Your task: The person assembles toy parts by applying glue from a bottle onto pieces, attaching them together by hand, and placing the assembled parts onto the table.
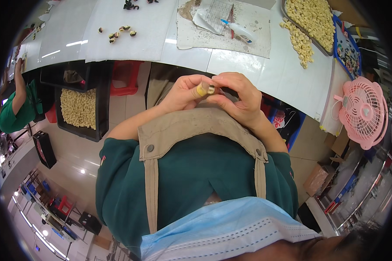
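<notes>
Close in front of my apron, both hands meet around a small cream piece (211, 89) with a dark part, too blurred to name its kind. My left hand (185, 92) pinches it between thumb and fingers; a yellow wrap (201, 90) circles the thumb. From the other side my right hand (241, 96) curls in, its index finger and thumb closed at the piece, partly hiding it. On the table beyond my left hand lie several small cream-and-dark pieces (116, 35). Farther back sit several black pieces (130, 5).
A white glue bottle (241, 32) with a blue tip lies on a stained board (191, 37). Cream pieces (299, 43) spill beside a heaped tray (285, 9). At right are a blue tray (336, 41) and pink fan (362, 111); at left, a black crate (101, 126) and a co-worker's arm (18, 89).
</notes>
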`<act>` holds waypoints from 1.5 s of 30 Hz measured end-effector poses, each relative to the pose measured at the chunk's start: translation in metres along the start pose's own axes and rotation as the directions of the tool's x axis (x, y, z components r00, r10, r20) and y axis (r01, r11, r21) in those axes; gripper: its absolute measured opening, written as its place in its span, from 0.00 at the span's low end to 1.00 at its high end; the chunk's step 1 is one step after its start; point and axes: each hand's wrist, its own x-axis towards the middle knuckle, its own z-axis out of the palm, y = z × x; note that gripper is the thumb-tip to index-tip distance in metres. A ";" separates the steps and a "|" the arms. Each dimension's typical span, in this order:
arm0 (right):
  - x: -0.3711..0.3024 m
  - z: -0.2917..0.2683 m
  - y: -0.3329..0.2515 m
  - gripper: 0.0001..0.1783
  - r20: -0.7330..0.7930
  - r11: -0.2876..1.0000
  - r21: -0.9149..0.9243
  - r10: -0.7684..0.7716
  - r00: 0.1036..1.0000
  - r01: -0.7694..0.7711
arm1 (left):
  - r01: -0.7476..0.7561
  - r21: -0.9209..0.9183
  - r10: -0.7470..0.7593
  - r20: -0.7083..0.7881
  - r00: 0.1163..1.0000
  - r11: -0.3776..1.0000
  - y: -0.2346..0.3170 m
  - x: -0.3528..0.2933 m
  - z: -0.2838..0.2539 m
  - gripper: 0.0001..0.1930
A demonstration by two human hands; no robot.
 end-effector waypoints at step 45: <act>0.004 -0.009 0.031 0.15 -0.236 0.970 -0.220 0.046 0.971 -0.099 | 0.404 0.607 0.666 0.294 0.686 -0.684 0.128 -0.002 -0.077 0.10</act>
